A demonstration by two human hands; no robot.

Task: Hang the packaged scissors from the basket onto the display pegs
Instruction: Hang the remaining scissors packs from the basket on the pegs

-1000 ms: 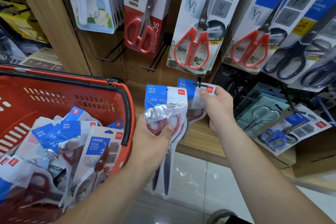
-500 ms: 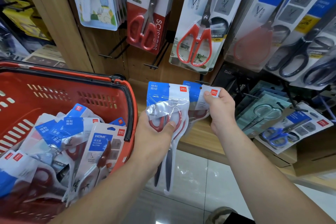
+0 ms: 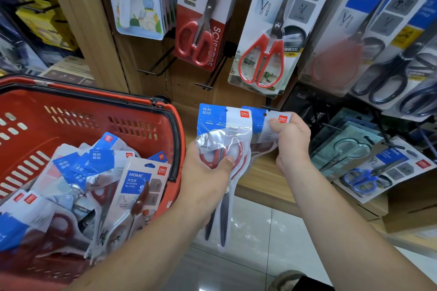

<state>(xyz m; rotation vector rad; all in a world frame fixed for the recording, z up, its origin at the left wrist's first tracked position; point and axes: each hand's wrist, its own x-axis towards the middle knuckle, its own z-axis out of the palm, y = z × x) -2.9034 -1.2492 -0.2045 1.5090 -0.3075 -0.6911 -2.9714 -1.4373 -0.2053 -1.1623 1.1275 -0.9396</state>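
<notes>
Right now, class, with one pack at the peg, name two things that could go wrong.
1. The right hand pinches the pack only by its top corner; it could slip before its hole catches the peg.
2. The left hand grips other packs by their middle; one might slide out onto the floor.

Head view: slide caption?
Right hand holds a scissors pack at a peg; left hand grips more packs beside the red basket.

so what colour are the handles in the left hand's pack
Red, visible through the clear pack in the left hand; head view.
</notes>
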